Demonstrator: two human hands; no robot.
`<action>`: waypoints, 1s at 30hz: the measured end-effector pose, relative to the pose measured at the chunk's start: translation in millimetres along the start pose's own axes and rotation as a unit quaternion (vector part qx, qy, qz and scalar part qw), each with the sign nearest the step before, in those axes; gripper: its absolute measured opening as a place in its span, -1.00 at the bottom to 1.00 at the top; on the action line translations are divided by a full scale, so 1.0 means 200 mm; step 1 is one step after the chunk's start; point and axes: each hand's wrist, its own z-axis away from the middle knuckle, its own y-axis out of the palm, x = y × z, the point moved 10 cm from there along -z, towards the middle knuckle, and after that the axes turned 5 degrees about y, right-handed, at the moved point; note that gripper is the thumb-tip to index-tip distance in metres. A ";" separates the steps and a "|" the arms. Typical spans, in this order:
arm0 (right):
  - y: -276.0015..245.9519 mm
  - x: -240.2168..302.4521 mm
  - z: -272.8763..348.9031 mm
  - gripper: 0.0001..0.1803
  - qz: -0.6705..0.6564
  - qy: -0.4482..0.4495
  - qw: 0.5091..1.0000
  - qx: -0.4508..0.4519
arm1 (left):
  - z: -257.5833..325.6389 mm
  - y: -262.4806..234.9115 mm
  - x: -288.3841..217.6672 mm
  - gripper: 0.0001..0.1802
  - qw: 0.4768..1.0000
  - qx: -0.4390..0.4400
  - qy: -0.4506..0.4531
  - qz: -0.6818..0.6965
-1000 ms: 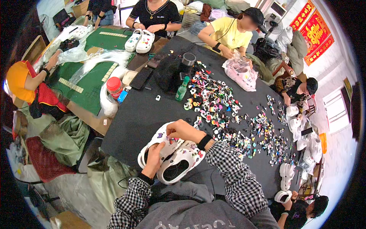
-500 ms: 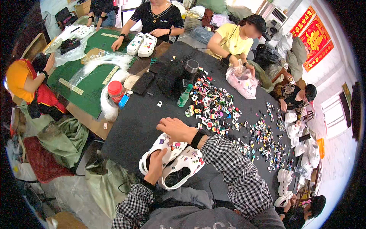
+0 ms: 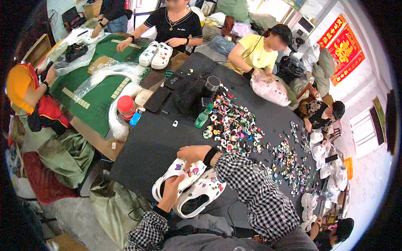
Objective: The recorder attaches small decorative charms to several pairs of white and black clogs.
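Observation:
A pair of white clogs dotted with colourful charms lies at the table edge before me: a left clog [image 3: 173, 172] and a right clog [image 3: 212, 184]. My left hand [image 3: 171, 191] grips the left clog at its opening, thumb along the upper, the other fingers mostly hidden. Over that clog's toe bends my right hand [image 3: 193, 154], its fingers closed down on the upper beside a purple and a red charm. Whether a small charm sits under those fingertips is hidden. Beyond my right forearm spreads a big pile of loose shoe charms [image 3: 232, 121].
A green bottle [image 3: 204, 115], a dark tumbler [image 3: 212, 85] and a black bag [image 3: 186, 96] stand behind the pile. To the left are a red-lidded jar [image 3: 126, 107] and a green table [image 3: 90, 109]. Several co-workers sit around; another clog pair [image 3: 155, 55] stands far off.
My right hand has come down from above onto the toe of the left clog. Across the table, the person in yellow has shifted the plastic bag of pink items.

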 end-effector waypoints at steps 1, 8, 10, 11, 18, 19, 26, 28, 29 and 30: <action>0.00 0.01 -0.01 -0.34 0.021 0.007 1.000 0.002 | -0.01 -0.02 0.01 -0.68 1.000 0.006 0.007 -0.005; 0.01 0.00 0.00 -0.40 0.066 -0.001 0.997 -0.030 | -0.01 0.01 0.01 -0.67 1.000 0.010 0.006 0.004; 0.00 -0.02 0.02 -0.39 0.021 -0.012 0.998 -0.051 | 0.00 0.01 0.00 -0.67 1.000 -0.001 0.001 -0.009; 0.01 -0.04 0.04 -0.37 -0.011 -0.018 0.999 -0.050 | 0.01 0.02 -0.01 -0.67 1.000 -0.002 0.005 0.000; 0.05 -0.06 0.05 -0.38 -0.006 -0.042 0.994 -0.102 | 0.02 0.07 -0.11 -0.68 0.998 0.002 0.051 -0.035; 0.06 -0.06 0.06 -0.37 -0.010 -0.053 0.992 -0.110 | 0.03 0.07 -0.11 -0.67 0.998 -0.003 0.049 -0.040; 0.02 0.00 0.21 -0.39 -0.069 -0.107 0.972 -0.199 | 0.04 0.05 -0.10 -0.62 0.997 -0.003 0.040 -0.063; -0.01 -0.03 0.32 -0.42 -0.065 -0.046 0.952 -0.296 | 0.04 0.03 -0.09 -0.61 0.994 -0.005 0.043 -0.096; 0.00 -0.03 0.36 -0.41 -0.076 -0.030 0.947 -0.312 | 0.04 0.03 -0.09 -0.60 0.994 0.002 0.052 -0.096; 0.04 -0.05 0.38 -0.45 -0.090 -0.033 0.934 -0.344 | 0.04 0.01 -0.08 -0.60 0.994 0.000 0.050 -0.099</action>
